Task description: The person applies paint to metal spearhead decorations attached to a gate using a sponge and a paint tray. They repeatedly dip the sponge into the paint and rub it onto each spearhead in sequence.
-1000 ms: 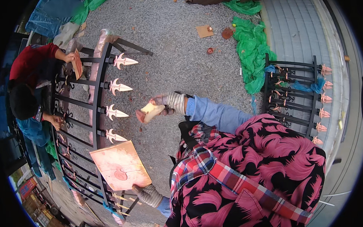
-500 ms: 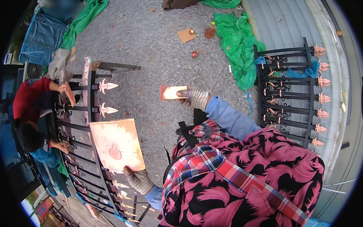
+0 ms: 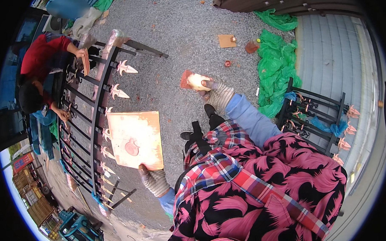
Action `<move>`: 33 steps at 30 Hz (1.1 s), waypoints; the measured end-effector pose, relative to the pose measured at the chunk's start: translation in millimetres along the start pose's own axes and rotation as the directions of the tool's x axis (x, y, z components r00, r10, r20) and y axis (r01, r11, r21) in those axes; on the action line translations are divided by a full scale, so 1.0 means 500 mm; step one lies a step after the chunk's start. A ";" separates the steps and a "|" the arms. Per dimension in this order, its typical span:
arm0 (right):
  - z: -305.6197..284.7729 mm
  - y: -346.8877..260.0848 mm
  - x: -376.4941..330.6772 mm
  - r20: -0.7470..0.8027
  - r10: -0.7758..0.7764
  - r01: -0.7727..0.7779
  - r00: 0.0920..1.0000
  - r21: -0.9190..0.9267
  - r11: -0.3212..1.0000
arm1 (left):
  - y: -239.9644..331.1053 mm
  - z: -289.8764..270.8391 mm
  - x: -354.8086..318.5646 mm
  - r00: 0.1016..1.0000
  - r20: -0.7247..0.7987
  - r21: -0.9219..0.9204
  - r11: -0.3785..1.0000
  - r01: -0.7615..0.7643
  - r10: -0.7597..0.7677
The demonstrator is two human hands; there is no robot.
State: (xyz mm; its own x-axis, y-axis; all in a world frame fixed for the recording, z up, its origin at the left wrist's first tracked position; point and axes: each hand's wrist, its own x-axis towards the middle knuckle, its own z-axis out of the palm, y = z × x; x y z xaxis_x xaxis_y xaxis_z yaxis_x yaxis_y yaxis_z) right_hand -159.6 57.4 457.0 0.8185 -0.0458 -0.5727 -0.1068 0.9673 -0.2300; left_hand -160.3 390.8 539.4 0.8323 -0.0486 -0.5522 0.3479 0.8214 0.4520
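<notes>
My left hand (image 3: 154, 181), in a striped knit glove, grips the lower edge of a flat square board (image 3: 135, 139) smeared with copper-pink paint, held over the black iron fence panel (image 3: 89, 128). My right hand (image 3: 215, 92), also gloved, is shut on a small paint sponge (image 3: 193, 81) with a reddish tip, held out over the gravel, apart from the fence. The fence panel lies on stands; its spear tips (image 3: 125, 68) are copper coloured.
A person in a red top (image 3: 42, 62) works at the far side of the fence with a hand on its bars. A second black fence panel (image 3: 318, 120) stands at right by green sheets (image 3: 276, 62). Small paint pots (image 3: 252, 46) and a cardboard square (image 3: 226, 40) lie on the gravel.
The view has swung right, so the fence and board sit further left. My right hand with the sponge has drawn away from the fence tips. The left hand keeps hold of the board.
</notes>
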 end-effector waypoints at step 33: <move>0.444 0.467 -0.054 0.552 0.087 0.434 0.829 -0.734 0.522 | 0.319 -0.274 -0.056 0.960 0.080 -0.117 0.959 -0.260 0.270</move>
State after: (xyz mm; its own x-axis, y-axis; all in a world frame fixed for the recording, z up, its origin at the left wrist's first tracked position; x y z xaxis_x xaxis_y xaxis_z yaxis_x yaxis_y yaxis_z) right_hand -81.3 339.9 593.4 0.9811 0.1840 -0.0602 -0.1147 0.3019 -0.9464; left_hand -187.4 601.0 530.9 0.9271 0.1293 -0.3519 0.0670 0.8663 0.4950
